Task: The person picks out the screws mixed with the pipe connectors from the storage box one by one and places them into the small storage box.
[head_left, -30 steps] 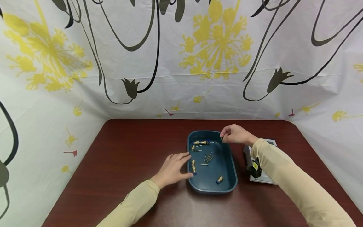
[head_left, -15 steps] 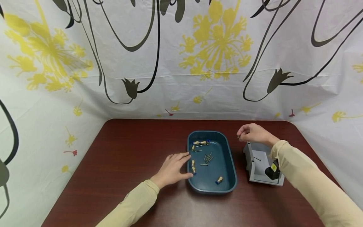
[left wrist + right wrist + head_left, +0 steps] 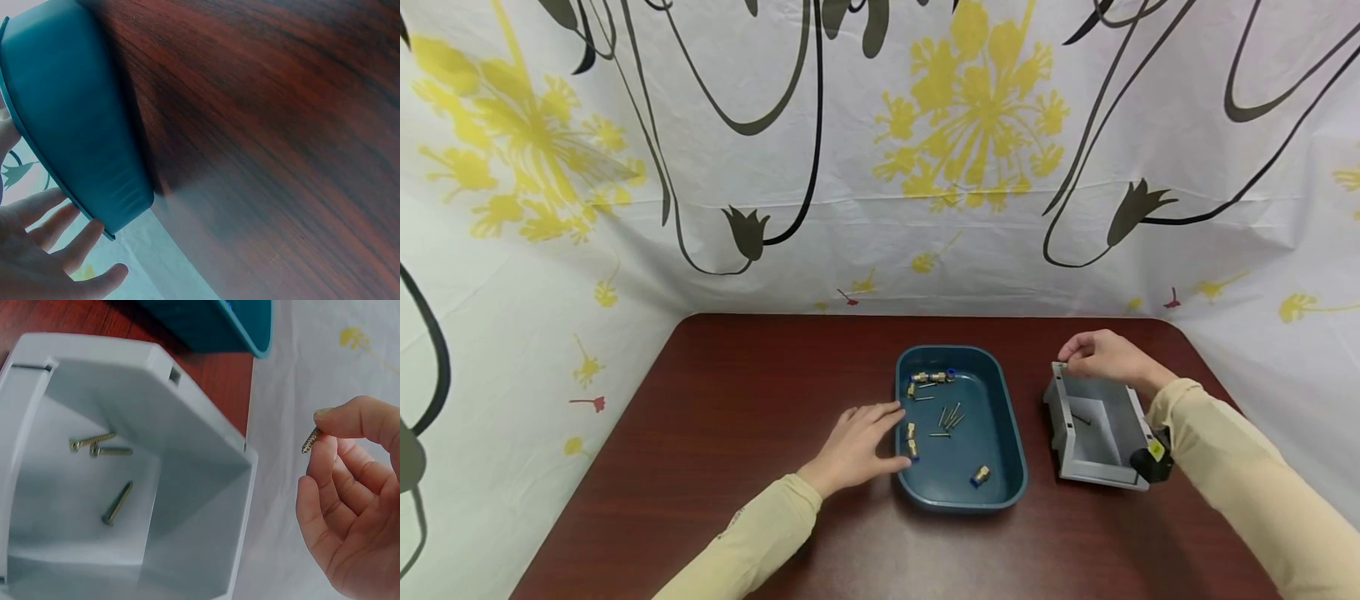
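Observation:
Between thumb and index finger, my right hand [image 3: 1108, 354] pinches a screw [image 3: 309, 441], whose threaded tip sticks out in the right wrist view. That hand is above the far end of a grey bin [image 3: 1101, 475]. Several screws [image 3: 117, 503] lie loose on the bin's floor. To the left stands a blue tray [image 3: 970, 450]. My left hand [image 3: 853, 446] touches its left rim with spread, fairly straight fingers, also seen beside the tray wall [image 3: 75, 112] in the left wrist view. Inside the tray are several screws [image 3: 951, 414] and several brass fittings with blue ends [image 3: 981, 476].
Tray and bin stand side by side on a dark red wooden table [image 3: 760, 392], with a narrow gap between them. A patterned cloth [image 3: 850, 167] hangs behind the table. A black device with a yellow mark [image 3: 1153, 460] sits at my right wrist.
My right hand has moved right, from the tray's far right corner to above the bin, carrying the screw. My left hand and the tray have stayed in place.

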`<state>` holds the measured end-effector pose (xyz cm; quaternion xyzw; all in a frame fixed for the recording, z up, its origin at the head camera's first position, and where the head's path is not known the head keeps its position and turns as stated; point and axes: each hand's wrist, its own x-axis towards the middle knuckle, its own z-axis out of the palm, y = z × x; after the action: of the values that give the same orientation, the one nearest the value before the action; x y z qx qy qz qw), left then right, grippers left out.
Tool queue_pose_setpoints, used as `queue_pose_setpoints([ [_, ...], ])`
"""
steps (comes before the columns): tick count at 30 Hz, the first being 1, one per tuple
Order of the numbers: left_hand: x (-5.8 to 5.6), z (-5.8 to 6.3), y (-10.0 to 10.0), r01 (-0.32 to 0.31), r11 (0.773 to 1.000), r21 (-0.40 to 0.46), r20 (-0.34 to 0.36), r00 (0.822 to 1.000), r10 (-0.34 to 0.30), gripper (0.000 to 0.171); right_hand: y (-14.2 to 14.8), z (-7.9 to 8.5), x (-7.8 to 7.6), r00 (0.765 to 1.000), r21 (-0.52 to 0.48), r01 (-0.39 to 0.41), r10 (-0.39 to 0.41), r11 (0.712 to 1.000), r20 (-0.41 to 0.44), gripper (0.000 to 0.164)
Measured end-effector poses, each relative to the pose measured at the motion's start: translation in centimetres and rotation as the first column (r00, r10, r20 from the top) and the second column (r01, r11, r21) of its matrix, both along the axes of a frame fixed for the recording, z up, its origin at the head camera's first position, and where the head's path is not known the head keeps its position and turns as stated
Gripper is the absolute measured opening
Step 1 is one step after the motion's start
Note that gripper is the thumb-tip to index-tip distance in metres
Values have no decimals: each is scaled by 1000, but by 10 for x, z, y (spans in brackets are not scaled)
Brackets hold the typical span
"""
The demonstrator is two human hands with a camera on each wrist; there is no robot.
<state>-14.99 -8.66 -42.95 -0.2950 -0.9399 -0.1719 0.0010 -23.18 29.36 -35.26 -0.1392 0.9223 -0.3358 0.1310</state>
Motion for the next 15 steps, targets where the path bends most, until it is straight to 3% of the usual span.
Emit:
queue_pose_setpoints([
  [15,0,0,1,2,1000,-2,-4,1000,-2,69,27,-11,7,999,-32,29,-28,999,43,21],
])
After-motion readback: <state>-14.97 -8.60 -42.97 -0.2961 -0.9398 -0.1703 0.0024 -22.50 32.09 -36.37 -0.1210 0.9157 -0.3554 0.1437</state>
